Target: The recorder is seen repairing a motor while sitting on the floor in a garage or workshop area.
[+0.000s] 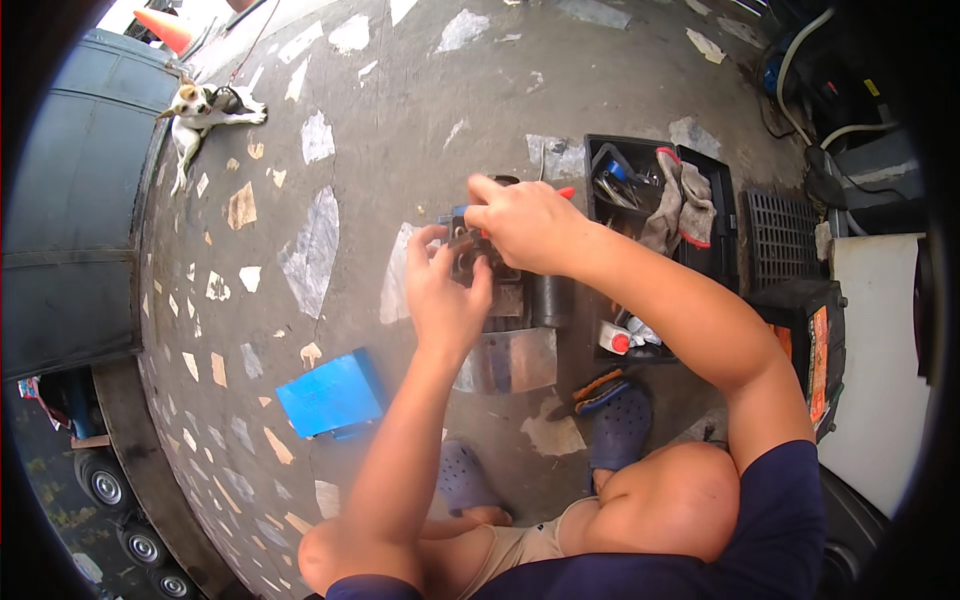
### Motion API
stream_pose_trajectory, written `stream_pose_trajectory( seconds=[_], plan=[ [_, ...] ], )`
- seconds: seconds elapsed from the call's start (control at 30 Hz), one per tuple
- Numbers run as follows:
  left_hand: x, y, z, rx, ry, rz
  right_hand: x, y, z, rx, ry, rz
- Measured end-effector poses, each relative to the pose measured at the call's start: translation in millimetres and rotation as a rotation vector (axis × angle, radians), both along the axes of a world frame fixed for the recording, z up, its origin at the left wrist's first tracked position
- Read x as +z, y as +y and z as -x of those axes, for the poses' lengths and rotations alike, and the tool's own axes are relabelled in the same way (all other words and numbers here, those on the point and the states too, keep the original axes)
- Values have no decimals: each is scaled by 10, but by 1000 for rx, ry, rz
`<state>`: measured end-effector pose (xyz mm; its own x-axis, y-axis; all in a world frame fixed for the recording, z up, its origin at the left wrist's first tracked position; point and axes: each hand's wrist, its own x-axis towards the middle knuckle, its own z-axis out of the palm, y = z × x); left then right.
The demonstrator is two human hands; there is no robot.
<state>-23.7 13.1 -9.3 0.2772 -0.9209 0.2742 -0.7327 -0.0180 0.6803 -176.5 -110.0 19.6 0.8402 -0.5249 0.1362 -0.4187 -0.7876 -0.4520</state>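
Note:
Both my hands are together over the floor at the middle of the head view. My left hand (447, 297) has its fingers and thumb closed round a dark metal part (466, 262) with a rounded opening. My right hand (532, 228) is closed above it on a red-handled tool (567, 192); its working end is hidden by the hand. Under and beside the part stands a dark assembly with a black cylinder (552, 301), just right of my left fingers. A bare metal plate (508, 361) lies nearer to me, in front of my feet.
An open black toolbox (592, 170) with loose tools and grey gloves (697, 205) lies to the right. A white bottle with a red cap (614, 338) is near it. A blue box (333, 393) lies left. A tethered dog (205, 120) rests far left; a floor grate (783, 240) is right.

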Motion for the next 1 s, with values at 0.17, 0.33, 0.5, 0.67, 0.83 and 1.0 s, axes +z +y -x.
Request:
stream_pose_trajectory(
  seconds=[0.17,0.33,0.5,0.67,0.83,1.0],
  plan=[
    [-16,7,-33,-44,14,12,72,73,-7,7,26,98],
    [-44,17,-44,-52,47,36,75,117,10,16,37,84],
    [-90,15,-42,-54,136,32,71,196,-9,-111,45,17],
    [-62,1,-2,-53,219,36,125,276,-14,-227,21,-60],
    [-94,7,10,-53,35,63,193,355,-63,-268,110,-79],
    [4,45,114,37,113,-23,149,316,-46,-311,74,-109]
  ],
)
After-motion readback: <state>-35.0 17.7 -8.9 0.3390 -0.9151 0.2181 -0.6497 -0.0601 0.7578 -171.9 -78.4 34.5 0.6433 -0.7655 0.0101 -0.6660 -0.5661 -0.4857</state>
